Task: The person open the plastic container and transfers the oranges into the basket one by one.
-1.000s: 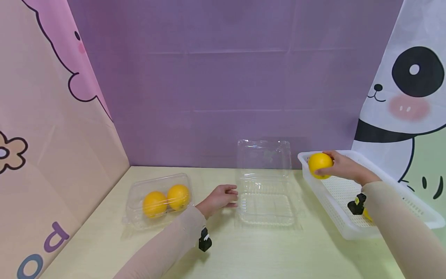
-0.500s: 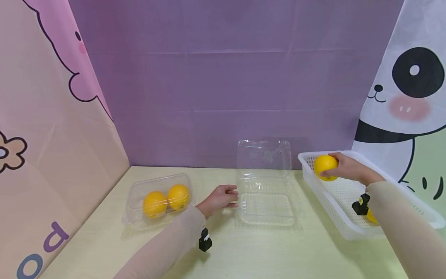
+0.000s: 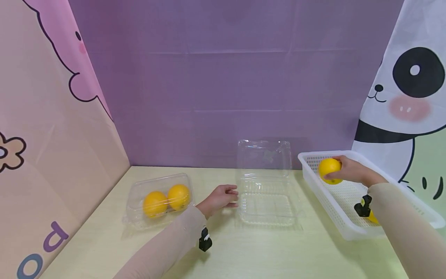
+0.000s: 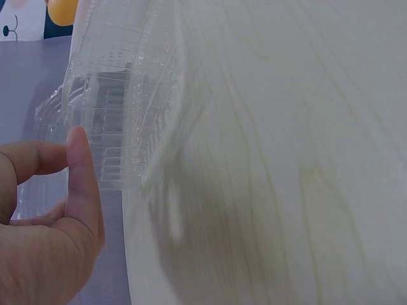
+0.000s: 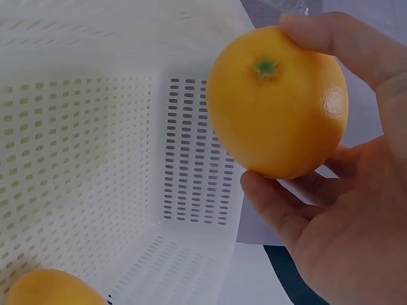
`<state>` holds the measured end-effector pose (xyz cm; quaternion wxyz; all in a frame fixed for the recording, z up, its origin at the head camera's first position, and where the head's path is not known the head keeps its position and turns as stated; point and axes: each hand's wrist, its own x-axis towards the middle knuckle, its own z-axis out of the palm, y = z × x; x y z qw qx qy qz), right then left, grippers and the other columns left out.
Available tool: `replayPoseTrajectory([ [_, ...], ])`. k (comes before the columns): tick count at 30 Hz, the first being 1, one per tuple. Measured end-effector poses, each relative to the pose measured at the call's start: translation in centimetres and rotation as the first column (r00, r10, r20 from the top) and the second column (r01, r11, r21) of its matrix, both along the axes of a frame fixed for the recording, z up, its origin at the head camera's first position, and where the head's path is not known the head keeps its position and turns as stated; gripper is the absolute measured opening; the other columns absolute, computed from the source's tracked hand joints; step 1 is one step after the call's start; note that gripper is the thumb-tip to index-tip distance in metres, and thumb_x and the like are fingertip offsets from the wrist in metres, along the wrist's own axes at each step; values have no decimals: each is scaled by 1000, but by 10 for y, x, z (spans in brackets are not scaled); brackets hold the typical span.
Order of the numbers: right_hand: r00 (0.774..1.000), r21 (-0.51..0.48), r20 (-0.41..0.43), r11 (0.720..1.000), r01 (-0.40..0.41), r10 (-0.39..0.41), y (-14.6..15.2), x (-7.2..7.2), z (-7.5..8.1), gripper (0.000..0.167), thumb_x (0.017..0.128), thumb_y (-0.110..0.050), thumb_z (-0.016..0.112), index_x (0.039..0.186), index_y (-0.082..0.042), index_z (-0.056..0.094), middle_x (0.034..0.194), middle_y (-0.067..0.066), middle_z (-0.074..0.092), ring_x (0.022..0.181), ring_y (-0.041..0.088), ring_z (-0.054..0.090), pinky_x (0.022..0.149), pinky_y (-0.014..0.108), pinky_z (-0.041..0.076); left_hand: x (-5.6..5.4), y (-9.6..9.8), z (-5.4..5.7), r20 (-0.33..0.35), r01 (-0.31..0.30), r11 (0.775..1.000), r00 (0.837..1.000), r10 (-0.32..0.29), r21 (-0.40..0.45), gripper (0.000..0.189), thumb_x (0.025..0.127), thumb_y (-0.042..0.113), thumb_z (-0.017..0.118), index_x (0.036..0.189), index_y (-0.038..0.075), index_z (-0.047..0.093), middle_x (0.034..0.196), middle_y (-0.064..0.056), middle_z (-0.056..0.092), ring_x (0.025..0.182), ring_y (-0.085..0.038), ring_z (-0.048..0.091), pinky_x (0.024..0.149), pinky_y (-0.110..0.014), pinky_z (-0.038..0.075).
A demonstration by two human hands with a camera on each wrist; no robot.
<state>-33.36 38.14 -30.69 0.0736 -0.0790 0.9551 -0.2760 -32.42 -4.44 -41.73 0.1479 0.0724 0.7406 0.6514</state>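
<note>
My right hand grips an orange between thumb and fingers, over the far end of the white basket. In the right wrist view the orange shows its green star-shaped stem mark. Another orange lies lower in the basket, mostly hidden by the right arm in the head view. My left hand has its fingers loosely bent, fingertips right at the left edge of a clear plastic clamshell box. That box stands with its lid raised; the left wrist view shows its ribbed side beside the thumb.
On the left a closed clear clamshell box holds two oranges. A purple backdrop rises behind the pale table, with printed cartoon cloths on both sides.
My right hand has moved slightly right and down with the orange, staying over the basket. The left hand and both clamshell boxes have kept their places.
</note>
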Motion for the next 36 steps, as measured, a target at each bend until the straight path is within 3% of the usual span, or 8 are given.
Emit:
replayPoseTrajectory([
  [12, 998, 33, 44, 999, 35, -36, 2, 3, 0, 90, 88, -38, 73, 139, 18, 24, 124, 34, 46, 106, 44, 48, 91, 61, 44, 0, -1, 1, 2, 3, 1000, 1000, -3, -1, 54, 95, -10, 59, 145, -12, 40, 136, -28, 52, 117, -31, 58, 83, -33, 59],
  [18, 994, -13, 100, 999, 33, -31, 4, 4, 3, 100, 94, -39, 66, 148, 18, 4, 144, 49, 18, 129, 62, 28, 103, 76, 27, -1, -1, 0, -2, 3, 1000, 1000, -3, -6, 54, 95, -10, 59, 145, -12, 40, 135, -27, 52, 117, -31, 58, 83, -32, 59],
  [23, 991, -6, 131, 1000, 4, -4, 2, 4, 4, 105, 95, -48, 62, 151, 15, 0, 148, 47, 12, 133, 62, 22, 104, 76, 24, 0, 0, 0, 4, -2, 1000, 1000, 2, -13, 54, 95, -10, 59, 146, -11, 40, 136, -27, 52, 117, -31, 59, 83, -32, 59],
  [36, 995, 5, 94, 1000, -23, 22, -7, 1, 4, 102, 96, -54, 59, 155, 10, 5, 153, 42, 11, 136, 61, 18, 105, 77, 21, 0, 0, 0, 6, -8, 1000, 1000, 8, -7, 54, 95, -10, 59, 146, -11, 40, 136, -27, 52, 116, -31, 59, 82, -32, 59],
])
